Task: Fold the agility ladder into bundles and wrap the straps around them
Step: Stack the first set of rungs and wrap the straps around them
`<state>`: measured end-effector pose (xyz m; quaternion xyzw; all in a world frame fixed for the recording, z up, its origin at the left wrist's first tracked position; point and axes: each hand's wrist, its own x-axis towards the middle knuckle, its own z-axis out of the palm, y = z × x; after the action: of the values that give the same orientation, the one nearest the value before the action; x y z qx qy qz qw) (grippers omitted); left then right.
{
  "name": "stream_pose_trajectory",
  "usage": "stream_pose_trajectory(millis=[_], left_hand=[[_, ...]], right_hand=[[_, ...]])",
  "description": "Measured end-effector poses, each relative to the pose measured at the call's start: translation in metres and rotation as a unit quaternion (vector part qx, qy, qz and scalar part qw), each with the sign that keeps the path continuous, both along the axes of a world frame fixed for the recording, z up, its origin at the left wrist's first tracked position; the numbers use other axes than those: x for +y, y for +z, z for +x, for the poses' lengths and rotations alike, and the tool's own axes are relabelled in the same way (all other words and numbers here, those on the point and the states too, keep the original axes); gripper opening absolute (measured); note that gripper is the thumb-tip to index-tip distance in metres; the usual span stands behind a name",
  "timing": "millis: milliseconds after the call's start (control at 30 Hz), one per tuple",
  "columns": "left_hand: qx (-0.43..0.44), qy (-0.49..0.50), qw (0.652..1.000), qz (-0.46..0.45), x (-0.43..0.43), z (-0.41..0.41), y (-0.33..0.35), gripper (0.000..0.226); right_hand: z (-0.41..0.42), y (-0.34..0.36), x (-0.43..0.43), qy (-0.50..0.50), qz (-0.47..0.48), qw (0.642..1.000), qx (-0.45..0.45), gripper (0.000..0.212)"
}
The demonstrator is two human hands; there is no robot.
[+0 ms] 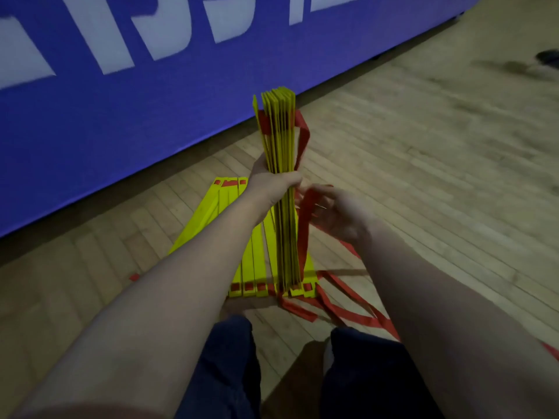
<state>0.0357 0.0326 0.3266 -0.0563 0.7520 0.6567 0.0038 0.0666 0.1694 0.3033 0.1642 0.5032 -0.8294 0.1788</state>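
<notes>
A bundle of yellow ladder rungs [279, 131] stands upright on its lower ends on the wooden floor. My left hand [270, 184] grips the bundle around its middle. My right hand [335, 211] sits just right of the bundle and pinches a red strap [305, 225] that runs down alongside the rungs. Another loop of red strap [304, 137] hangs from the top of the bundle. Several more yellow rungs [223, 207] lie flat on the floor behind and left of the bundle.
Loose red straps [348, 309] trail over the floor to the right, past my knees [233, 358]. A blue banner with white letters [121, 86] runs along the back. A dark object [547, 57] lies far right on the floor.
</notes>
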Motion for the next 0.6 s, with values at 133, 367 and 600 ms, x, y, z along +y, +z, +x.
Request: stream_pose_trajectory(millis=[133, 367, 600], left_hand=[[0.01, 0.029, 0.999, 0.034, 0.008, 0.02, 0.01, 0.037], [0.031, 0.034, 0.999, 0.003, 0.015, 0.049, 0.036, 0.035], [0.039, 0.006, 0.999, 0.015, 0.012, 0.072, 0.043, 0.029]], right_hand=[[0.018, 0.042, -0.011, 0.039, 0.122, 0.987, 0.101, 0.015], [0.044, 0.063, -0.016, 0.116, 0.425, 0.887, 0.138, 0.023], [0.054, 0.072, -0.013, 0.103, 0.38, 0.902, 0.175, 0.052]])
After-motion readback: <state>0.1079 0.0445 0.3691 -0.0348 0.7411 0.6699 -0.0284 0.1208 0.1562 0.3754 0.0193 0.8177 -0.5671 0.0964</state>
